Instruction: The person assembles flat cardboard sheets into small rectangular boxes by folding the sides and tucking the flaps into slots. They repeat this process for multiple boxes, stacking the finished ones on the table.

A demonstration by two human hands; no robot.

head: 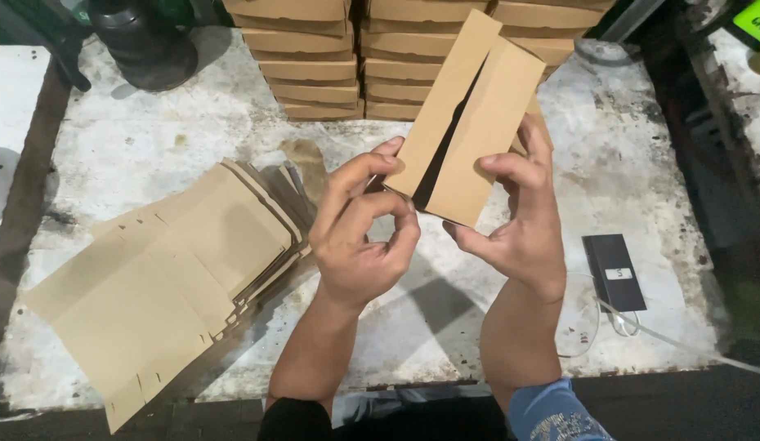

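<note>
Forearms enter from bottom edge; a blue sleeve [552, 416] shows at the right wrist, the person otherwise cut off. Left hand [359, 237] pinches the lower left corner of a half-formed cardboard box [466, 122], thumb and forefinger closed on the flap edge, apparently to steady it. Right hand [519, 220] wraps the box's lower right side, fingers curled over the front panel, thumb beneath; firm grasp. Box held tilted above the worn white table [151, 139], its open seam a dark slit facing the camera, likely so the panels can be brought together in view. Left of the hands, a fanned pile of flat box blanks [167, 278] lies within easy reach. Right, just beside the right forearm, a dark flat device [614, 269] with a white cable [674, 339]; its kind is hard to make out. Farther back, stacks of folded boxes [355, 73], tops cut off by the frame. Far left corner, a black round object [143, 41], only partly visible
</note>
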